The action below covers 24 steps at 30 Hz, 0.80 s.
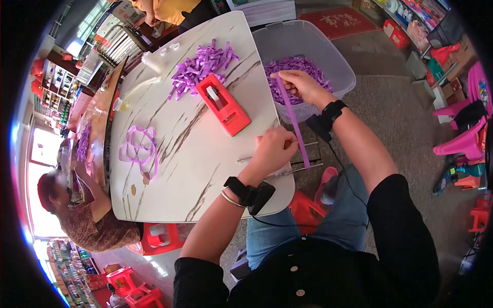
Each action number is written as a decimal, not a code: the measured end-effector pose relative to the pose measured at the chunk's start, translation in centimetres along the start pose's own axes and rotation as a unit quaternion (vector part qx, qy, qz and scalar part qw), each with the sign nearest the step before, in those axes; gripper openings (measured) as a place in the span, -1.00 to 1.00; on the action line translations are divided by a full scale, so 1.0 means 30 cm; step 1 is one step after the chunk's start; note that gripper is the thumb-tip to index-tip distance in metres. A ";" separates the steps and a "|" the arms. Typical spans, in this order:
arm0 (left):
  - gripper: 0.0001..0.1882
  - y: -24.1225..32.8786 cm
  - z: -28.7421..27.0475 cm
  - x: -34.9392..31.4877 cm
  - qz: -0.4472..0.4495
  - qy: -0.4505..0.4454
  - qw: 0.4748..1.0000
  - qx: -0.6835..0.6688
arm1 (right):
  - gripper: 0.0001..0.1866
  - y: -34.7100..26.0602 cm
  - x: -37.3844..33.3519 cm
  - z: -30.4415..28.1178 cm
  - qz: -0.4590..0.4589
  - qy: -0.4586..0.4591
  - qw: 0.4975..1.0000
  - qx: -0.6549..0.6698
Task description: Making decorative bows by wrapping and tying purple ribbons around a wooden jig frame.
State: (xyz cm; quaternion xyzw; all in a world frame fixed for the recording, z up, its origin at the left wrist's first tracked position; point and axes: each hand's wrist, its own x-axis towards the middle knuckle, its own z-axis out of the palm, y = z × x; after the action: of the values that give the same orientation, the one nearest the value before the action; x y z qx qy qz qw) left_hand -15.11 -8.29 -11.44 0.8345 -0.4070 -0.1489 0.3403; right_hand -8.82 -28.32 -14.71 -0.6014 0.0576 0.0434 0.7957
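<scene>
A flat purple ribbon (290, 109) slants down past the table's right edge, its lower end hanging free. My right hand (303, 87) pinches its upper end above the tub. Lower down, my left hand (276, 150) is closed with its fingertips at the ribbon; the exact grip is partly hidden. Thin metal rods (245, 159) stick out beside and beneath my left hand at the table edge. A red tape dispenser (237, 119) lies on the table beyond my left hand. Behind it is a heap of short purple ribbon pieces (197, 69).
A translucent plastic tub (341, 69) with many purple pieces stands right of the marble-patterned table (179, 192). Loose purple ribbon loops (138, 146) lie at the table's left. A person (92, 210) sits at the left; another (174, 10) is at the far side. Red stools (162, 238) stand below.
</scene>
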 end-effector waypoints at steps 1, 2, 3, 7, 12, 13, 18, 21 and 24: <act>-0.88 -0.001 -0.001 -0.001 0.006 0.013 1.000 -0.006 | -0.70 -0.010 -0.002 0.004 -0.024 -0.014 1.000 0.015; -0.88 0.003 0.002 -0.002 0.006 0.010 1.000 -0.006 | -0.70 -0.011 0.001 -0.002 -0.024 -0.012 1.000 0.016; -0.88 0.008 0.003 -0.002 0.002 0.019 1.000 -0.012 | -0.71 -0.015 0.008 -0.008 -0.034 -0.016 0.999 0.007; -0.88 0.006 0.006 -0.007 -0.014 0.044 0.998 -0.032 | -0.74 0.025 0.005 -0.010 -0.009 0.015 1.000 -0.019; -0.86 0.026 -0.003 -0.020 -0.049 0.044 0.994 -0.091 | -0.76 0.106 -0.020 -0.003 0.024 0.062 0.997 -0.025; -0.86 0.023 -0.003 -0.024 -0.049 0.041 0.991 -0.118 | -0.76 0.126 -0.026 0.003 0.026 0.067 0.997 -0.022; -0.84 0.007 0.005 -0.003 -0.035 -0.020 0.997 -0.059 | -0.80 0.254 -0.077 -0.050 0.114 0.081 0.990 -0.008; -0.81 -0.002 -0.009 0.004 -0.021 -0.031 0.997 -0.073 | -0.81 0.353 -0.153 -0.074 0.161 0.067 0.984 -0.034; -0.80 0.008 -0.013 0.018 -0.021 -0.050 0.996 -0.070 | -0.82 0.457 -0.266 -0.111 0.081 -0.089 0.989 -0.081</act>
State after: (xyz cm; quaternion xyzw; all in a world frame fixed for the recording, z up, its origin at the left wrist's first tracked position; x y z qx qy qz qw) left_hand -14.71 -8.65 -10.99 0.8084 -0.3943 -0.2263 0.3738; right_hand -18.76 -27.78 -27.52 -0.6507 0.0319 0.1657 0.7404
